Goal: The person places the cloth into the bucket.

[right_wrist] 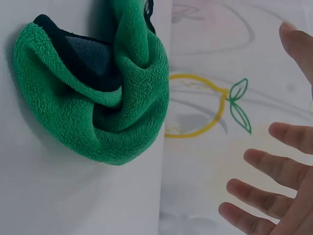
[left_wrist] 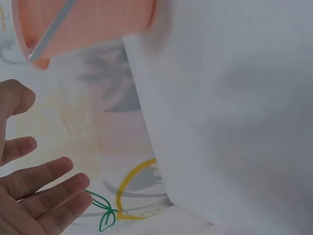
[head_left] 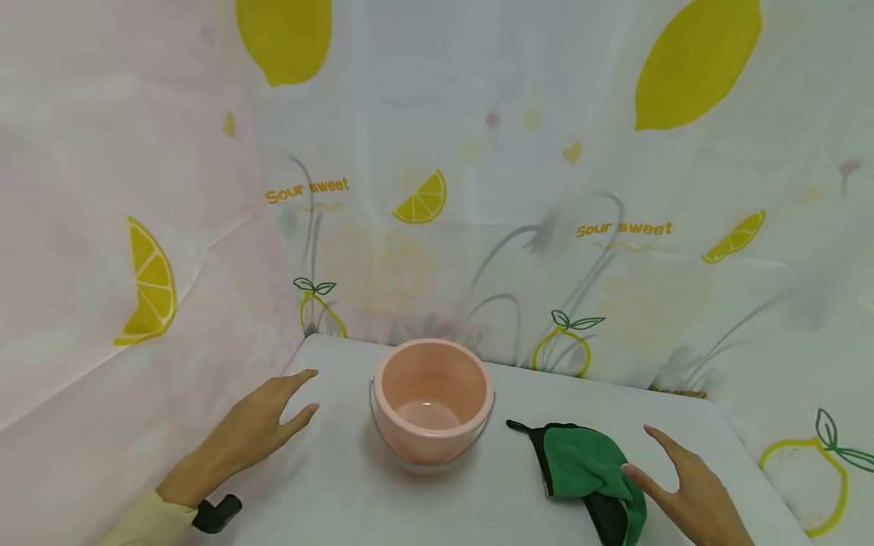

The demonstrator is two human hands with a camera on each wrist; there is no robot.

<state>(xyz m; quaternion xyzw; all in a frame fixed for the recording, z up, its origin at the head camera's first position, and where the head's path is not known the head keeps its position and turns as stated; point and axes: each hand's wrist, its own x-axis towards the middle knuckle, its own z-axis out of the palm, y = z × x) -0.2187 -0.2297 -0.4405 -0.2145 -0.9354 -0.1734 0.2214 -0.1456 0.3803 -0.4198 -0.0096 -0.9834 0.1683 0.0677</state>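
A pink bucket [head_left: 430, 447] with a thin wire handle [left_wrist: 53, 30] stands upright in the middle of the white table, and its inside holds nothing. To its right lies a crumpled green towel [head_left: 587, 459] with a dark border, a grey underside and a small hanging loop [head_left: 519, 427]. My left hand [head_left: 256, 425] hovers left of the bucket, fingers spread and nothing in them. On the other side my right hand [head_left: 696, 489] is held just right of the towel, its thumb overlapping the towel's edge in the head view; its fingers are extended in the right wrist view.
The white table [head_left: 321, 500] meets a lemon-printed cloth backdrop [head_left: 478, 265] behind it and at both sides. A black band with a small device [head_left: 217, 514] sits on the left wrist, beside a pale sleeve [head_left: 150, 523].
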